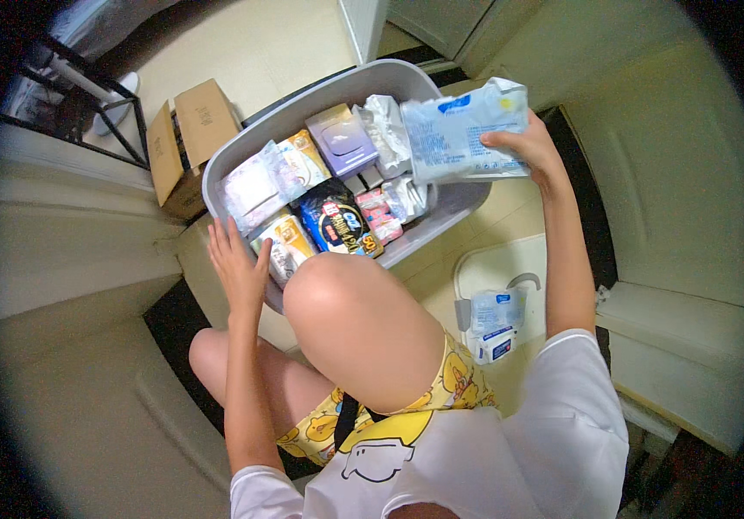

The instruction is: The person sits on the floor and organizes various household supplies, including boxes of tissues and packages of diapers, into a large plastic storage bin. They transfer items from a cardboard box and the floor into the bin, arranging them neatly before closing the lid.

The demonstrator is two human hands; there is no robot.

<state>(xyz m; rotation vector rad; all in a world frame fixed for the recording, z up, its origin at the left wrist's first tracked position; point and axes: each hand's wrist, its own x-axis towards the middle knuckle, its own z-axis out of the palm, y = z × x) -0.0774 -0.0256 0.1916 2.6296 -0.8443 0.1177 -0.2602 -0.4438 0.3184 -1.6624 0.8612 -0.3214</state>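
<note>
My right hand (pixel 531 148) grips a light blue plastic pack (pixel 456 139) with printed writing, held over the right end of a grey plastic bin (pixel 320 87). At the bin's near left rim rests my left hand (pixel 237 266), fingers spread and holding nothing. Inside the bin lie a purple tissue-like box (pixel 343 141), a black and blue sanitary pad pack (pixel 336 220), and a yellow and white pack (pixel 284 243). A pale pink and white pack (pixel 252 188), pink small packs (pixel 380 217) and a crumpled white plastic bag (pixel 386 133) share the space. The held pack hides the bin's right corner.
An opened cardboard box (pixel 200 133) stands left of the bin. A white lid-like panel (pixel 518 266) lies on the floor at right, with another light blue pack (pixel 498 308) and a small white and blue pack (pixel 496 345). A black metal frame (pixel 132 130) and white shoes (pixel 116 104) are farther left.
</note>
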